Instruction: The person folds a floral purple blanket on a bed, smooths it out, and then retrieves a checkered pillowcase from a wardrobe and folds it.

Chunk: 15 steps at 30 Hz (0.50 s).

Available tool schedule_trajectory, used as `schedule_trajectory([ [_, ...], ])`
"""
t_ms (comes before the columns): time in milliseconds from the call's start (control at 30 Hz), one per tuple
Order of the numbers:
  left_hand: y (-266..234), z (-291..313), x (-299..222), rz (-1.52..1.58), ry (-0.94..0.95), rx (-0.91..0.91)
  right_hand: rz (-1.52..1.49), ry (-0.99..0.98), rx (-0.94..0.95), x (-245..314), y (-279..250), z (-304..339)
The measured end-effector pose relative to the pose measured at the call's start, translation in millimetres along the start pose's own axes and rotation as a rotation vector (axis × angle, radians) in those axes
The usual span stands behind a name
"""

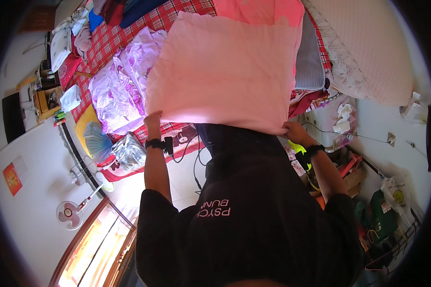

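Note:
A large pale pink cloth [225, 71] is stretched out flat in front of me over the bed, its near edge level with my waist. My left hand [153, 118] is closed on its near left corner. The near right corner is pinched in my right hand [296, 132], slightly lower. At the far end, a brighter pink part [263, 10] shows; whether it belongs to the same cloth I cannot tell. Crumpled purple-and-white flowered bedding [129, 79] lies beside the cloth on the left. Each wrist wears a black strap.
Under everything spreads a red plaid bedsheet [100, 55]. A grey quilted pad [309, 60] shows past the cloth's right side. Left of the bed are a blue pleated fan [98, 141], a clear plastic bag [129, 152] and an electric fan [71, 214]. Dark cables [196, 165] hang near my left forearm.

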State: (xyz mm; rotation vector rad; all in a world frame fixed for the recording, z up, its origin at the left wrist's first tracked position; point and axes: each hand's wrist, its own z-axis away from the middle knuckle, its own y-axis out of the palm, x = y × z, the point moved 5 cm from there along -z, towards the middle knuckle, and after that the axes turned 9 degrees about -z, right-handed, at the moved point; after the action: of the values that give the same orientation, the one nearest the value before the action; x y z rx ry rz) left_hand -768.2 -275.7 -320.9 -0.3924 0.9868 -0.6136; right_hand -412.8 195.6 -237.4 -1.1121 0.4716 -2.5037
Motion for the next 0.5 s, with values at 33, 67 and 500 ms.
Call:
schedule_trajectory([
  [33,-6,1,-2,-0.013,0.004,-0.004,-0.07,0.046,0.016,3,-1,7],
  [67,-14,-2,3,-0.094,-0.01,-0.034,-0.138,0.092,0.029,2,-1,11],
  [500,8,-49,-108,-0.222,0.185,-0.035,-0.332,-0.066,-0.208,-6,-42,-3],
])
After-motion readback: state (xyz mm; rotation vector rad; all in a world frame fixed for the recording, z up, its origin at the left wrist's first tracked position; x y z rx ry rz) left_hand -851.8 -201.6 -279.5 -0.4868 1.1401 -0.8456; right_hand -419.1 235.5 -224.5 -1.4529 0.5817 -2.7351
